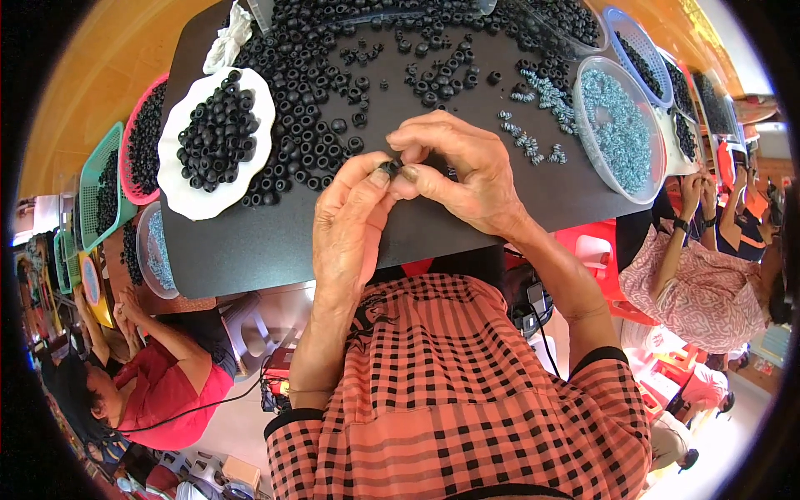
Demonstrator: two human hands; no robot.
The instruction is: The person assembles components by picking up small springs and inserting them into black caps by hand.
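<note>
My left hand (pixel 346 221) and my right hand (pixel 471 171) meet above the dark table, closed at the fingertips. Between the left thumb and forefinger sits a small black ring-shaped part (pixel 389 167). The right thumb and forefinger pinch at its right side, and the fingers partly hide it. Left of my hands, a white scalloped plate (pixel 260 104) carries a heap of black parts (pixel 215 137). Many loose black ring parts (pixel 312 150) lie beyond the left hand. Small metal springs (pixel 527 143) are scattered beyond the right hand.
A round clear tub (pixel 586 142) of springs stands at the right table edge. A crumpled white bag (pixel 229 40) lies at the far left. Pink (pixel 125 167) and green (pixel 93 179) baskets of black parts stand on the left. Co-workers sit on both sides.
</note>
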